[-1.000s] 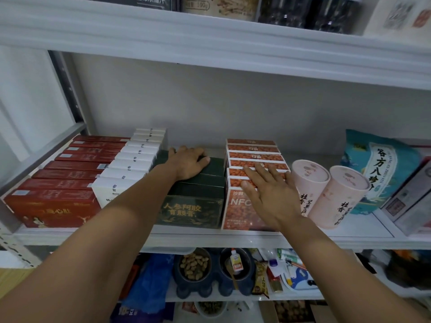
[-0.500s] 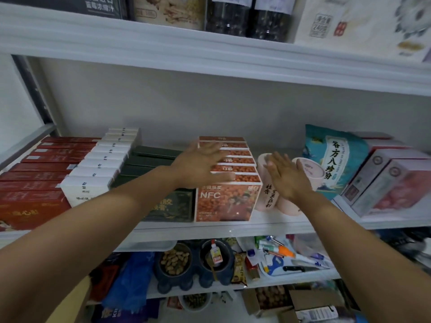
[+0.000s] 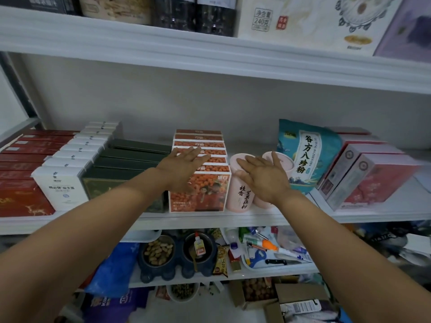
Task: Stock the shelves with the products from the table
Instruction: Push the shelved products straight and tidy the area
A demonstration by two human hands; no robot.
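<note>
Mid shelf [image 3: 233, 221] well stocked. Orange boxes [image 3: 198, 194] centre; pink tubs [image 3: 240, 199] just right. L hand [image 3: 184, 163] flat over box tops, R hand [image 3: 264, 177] over tub lids; fingers [image 3: 192, 152] straight, spread, holding nothing. Step, prob.: squaring rows. Next: fetch more stock from desk, not in view.

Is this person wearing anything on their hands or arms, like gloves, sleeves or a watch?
No. The left hand and right hand are bare: no gloves, and no ring, watch or bracelet visible. The arms are uncovered to the picture's edge, so no sleeve shows.
</note>
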